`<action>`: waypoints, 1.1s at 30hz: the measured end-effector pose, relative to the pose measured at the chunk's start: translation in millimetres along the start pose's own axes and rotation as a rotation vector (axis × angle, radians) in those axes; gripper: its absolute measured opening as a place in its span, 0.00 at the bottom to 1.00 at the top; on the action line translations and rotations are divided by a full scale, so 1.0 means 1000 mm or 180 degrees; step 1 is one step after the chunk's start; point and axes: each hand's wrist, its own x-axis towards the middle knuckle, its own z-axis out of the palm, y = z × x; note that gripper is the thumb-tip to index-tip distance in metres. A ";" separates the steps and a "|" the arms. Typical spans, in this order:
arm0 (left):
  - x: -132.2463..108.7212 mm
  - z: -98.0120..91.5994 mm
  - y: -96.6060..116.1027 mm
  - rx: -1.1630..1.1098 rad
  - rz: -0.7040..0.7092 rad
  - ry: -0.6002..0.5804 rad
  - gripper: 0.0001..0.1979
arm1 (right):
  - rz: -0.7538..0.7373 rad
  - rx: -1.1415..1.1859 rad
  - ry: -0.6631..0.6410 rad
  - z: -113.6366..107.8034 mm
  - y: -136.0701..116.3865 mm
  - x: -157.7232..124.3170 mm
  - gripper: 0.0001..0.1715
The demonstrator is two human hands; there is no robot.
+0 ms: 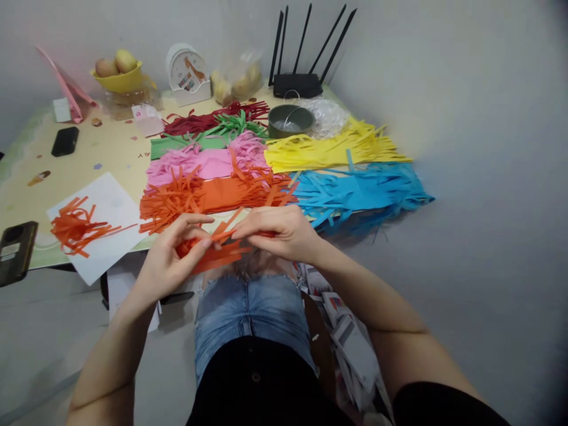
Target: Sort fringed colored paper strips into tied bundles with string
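Between my hands, above my lap at the table's front edge, is a fringed piece of orange paper (222, 255) with loose strips hanging down. My left hand (171, 254) curls round its left end, thumb and fingers closed on it. With fingers pinched together, my right hand (277, 228) grips the right part of the same piece. Just beyond lies a stack of orange fringed paper (226, 194). Left of my left hand, a small bunch of orange strips (80, 225) rests on a white sheet (110, 204).
Pink (210, 163), green (177, 147), dark red (204, 123), yellow (332, 148) and blue (355, 192) fringed paper lies across the table. A dark round tin (290, 125), router (297, 86) and yellow bowl (119, 81) stand behind. Phones (65, 141) lie at the left; packets (355, 349) sit low right.
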 end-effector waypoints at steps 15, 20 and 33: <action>0.001 0.000 -0.034 0.1899 0.1407 0.0794 0.08 | 0.1171 0.1617 -0.1064 -0.001 -0.009 0.021 0.17; 0.001 0.014 -0.041 0.2309 0.1835 0.1662 0.06 | 0.1573 0.2316 -0.0269 0.030 -0.002 0.013 0.20; 0.006 0.074 -0.037 -0.0706 0.0201 0.1766 0.09 | 0.1249 0.1900 0.0731 0.053 0.006 0.014 0.17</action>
